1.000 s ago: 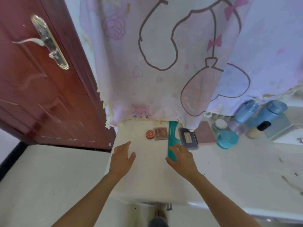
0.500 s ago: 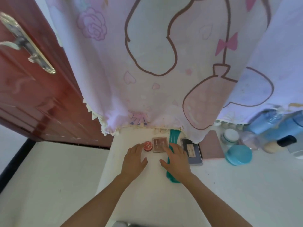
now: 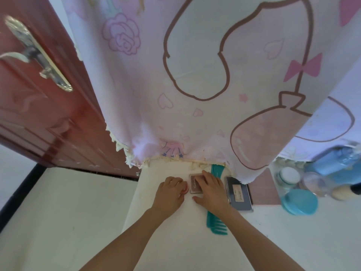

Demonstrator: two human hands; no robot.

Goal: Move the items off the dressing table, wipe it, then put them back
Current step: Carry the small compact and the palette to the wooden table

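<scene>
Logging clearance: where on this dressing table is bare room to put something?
Bare: tabletop right of the teal comb, nearer than the teal jar; also nearside of the left hand. Crowded: back row, red tin to blue bottles.

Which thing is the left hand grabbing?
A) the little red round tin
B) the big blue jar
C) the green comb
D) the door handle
A: the left hand has its fingers curled over the red tin on the table, well apart from the other three.
</scene>
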